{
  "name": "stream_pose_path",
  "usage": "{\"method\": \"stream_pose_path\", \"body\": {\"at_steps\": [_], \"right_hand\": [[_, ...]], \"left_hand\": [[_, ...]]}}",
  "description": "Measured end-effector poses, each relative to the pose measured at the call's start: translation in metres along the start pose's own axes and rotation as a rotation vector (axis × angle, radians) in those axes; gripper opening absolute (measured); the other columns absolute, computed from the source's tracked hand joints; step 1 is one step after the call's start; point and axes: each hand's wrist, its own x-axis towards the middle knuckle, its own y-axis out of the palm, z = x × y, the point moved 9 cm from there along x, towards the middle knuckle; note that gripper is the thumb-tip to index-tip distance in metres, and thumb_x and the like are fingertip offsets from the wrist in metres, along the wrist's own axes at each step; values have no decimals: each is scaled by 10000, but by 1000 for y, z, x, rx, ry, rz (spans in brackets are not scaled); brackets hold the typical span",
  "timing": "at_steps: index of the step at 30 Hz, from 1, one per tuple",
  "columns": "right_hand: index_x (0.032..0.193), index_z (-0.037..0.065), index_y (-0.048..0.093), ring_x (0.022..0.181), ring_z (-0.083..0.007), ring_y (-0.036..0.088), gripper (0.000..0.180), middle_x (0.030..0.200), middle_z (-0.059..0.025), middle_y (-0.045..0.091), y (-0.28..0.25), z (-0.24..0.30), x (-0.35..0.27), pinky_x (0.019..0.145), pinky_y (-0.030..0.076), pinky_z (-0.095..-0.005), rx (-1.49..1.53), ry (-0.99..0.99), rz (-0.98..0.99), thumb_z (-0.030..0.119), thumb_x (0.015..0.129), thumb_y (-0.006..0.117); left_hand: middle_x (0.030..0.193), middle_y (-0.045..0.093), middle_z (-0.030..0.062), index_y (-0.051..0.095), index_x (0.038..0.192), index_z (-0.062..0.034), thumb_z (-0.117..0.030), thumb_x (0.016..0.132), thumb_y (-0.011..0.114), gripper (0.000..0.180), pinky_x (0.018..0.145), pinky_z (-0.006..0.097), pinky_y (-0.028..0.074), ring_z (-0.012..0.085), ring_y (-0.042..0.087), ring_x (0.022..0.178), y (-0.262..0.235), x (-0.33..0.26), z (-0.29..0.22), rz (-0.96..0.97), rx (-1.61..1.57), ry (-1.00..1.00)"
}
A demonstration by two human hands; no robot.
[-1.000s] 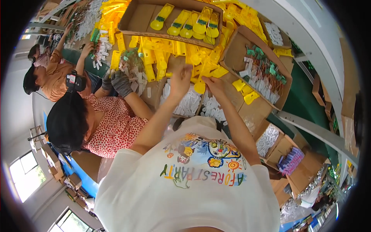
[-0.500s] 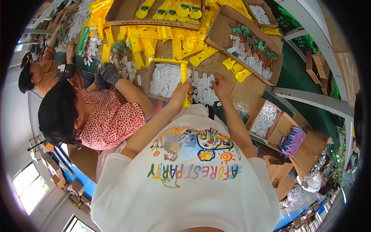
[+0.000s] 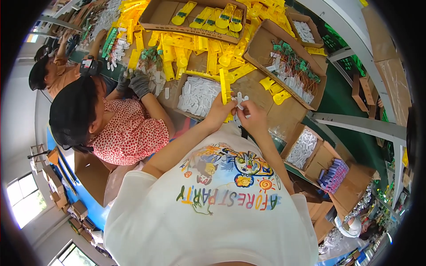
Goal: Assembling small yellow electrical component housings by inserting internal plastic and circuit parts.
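Note:
My left hand (image 3: 218, 113) grips a long yellow plastic strip (image 3: 223, 86), held upright close to my chest. My right hand (image 3: 252, 116) pinches a small white plastic part (image 3: 240, 99) right beside the strip. Both hands are over the near edge of the worktable, just in front of a shallow cardboard box of white parts (image 3: 198, 95).
Yellow plastic pieces (image 3: 182, 48) cover the table. A cardboard tray of assembled yellow items (image 3: 186, 27) stands at the back, a box with green and white parts (image 3: 290, 71) to the right. A co-worker in a dotted red top (image 3: 128, 133) with grey gloves works at my left.
Both hands drew back from the yellow pile toward my chest. My left hand now holds a yellow strip, and my right hand has brought a white part up to it.

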Motion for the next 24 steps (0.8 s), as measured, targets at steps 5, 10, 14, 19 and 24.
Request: {"method": "stream_pose_path", "body": {"at_steps": [5, 10, 14, 19, 24], "right_hand": [[780, 59, 583, 537, -46, 519, 157, 636, 0, 596, 31, -43, -12, 443, 371, -197, 1024, 676, 463, 188, 869, 595], [761, 46, 598, 485, -28, 439, 203, 634, 0, 594, 24, -36, -4, 433, 317, -172, 1061, 632, 400, 188, 900, 557], [784, 28, 608, 486, -28, 437, 224, 637, -4, 589, 18, -21, -3, 436, 327, -174, 1020, 693, 102, 207, 908, 554], [801, 20, 614, 492, -40, 453, 252, 614, 2, 557, 14, -16, -2, 451, 366, -185, 1054, 697, -111, 228, 921, 538], [778, 23, 605, 520, -51, 472, 263, 638, 8, 552, 1, -20, 5, 461, 380, -187, 1057, 660, -279, 228, 927, 535]], "left_hand": [[773, 519, 42, 420, 1158, 3, -74, 857, 517, 326, 577, 253, 434, 103, 494, 630, 20, -3, -10, 186, -40, 43], [739, 517, 31, 448, 1110, -27, -252, 939, 488, 286, 586, 245, 414, 112, 488, 623, 30, 0, -5, 179, -134, -14], [713, 507, 28, 494, 1017, -56, -438, 958, 384, 401, 570, 246, 409, 121, 482, 609, 33, 4, -5, 177, -420, -118], [640, 489, 35, 528, 851, -79, -519, 954, 263, 524, 541, 259, 409, 128, 463, 559, 18, 12, 0, -31, -199, -161], [633, 504, 45, 521, 847, -81, -533, 950, 249, 538, 536, 270, 425, 134, 485, 567, 24, 19, 1, 96, -242, -102]]}}
